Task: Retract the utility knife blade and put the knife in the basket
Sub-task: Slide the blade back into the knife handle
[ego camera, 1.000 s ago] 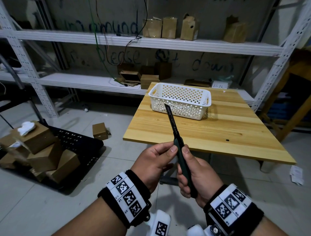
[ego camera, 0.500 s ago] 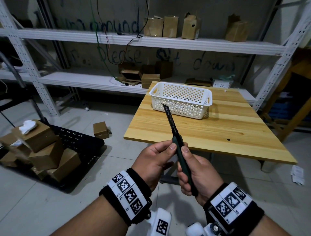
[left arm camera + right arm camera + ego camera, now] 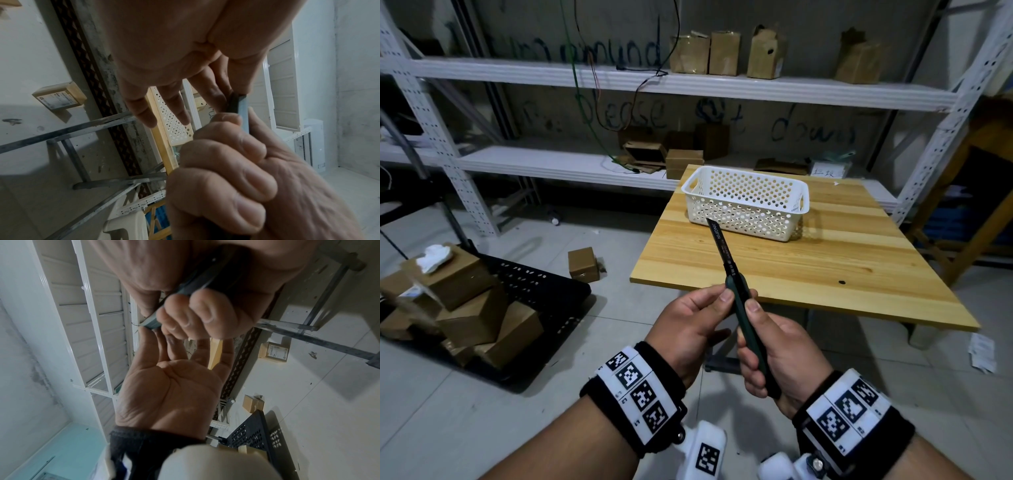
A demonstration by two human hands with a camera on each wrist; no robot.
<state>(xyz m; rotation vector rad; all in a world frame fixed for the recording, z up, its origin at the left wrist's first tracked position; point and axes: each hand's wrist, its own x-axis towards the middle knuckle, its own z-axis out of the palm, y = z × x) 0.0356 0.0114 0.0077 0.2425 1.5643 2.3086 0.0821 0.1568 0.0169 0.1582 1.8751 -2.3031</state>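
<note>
A utility knife [image 3: 738,301] with a dark green handle is held upright in front of me, its black blade [image 3: 720,245] extended and pointing up and away. My right hand [image 3: 756,342] grips the handle, thumb along its side. My left hand [image 3: 719,315] pinches the handle's top end between thumb and forefinger, the other fingers straight. The left wrist view shows that pinch on the knife [image 3: 236,104]. In the right wrist view my curled fingers [image 3: 195,313] wrap the knife [image 3: 152,322]. A white perforated basket [image 3: 746,202] stands on the wooden table [image 3: 842,274] beyond the knife.
Metal shelving [image 3: 688,85] with cardboard boxes runs behind the table. On the floor at left lies a black crate [image 3: 534,284] beside stacked boxes, and a small box [image 3: 582,263] sits near the table's corner. A wooden frame [image 3: 962,222] stands at the right.
Both hands stay in the same hold on the knife. The exposed blade looks slightly shorter than a second ago. The view has shifted a little.
</note>
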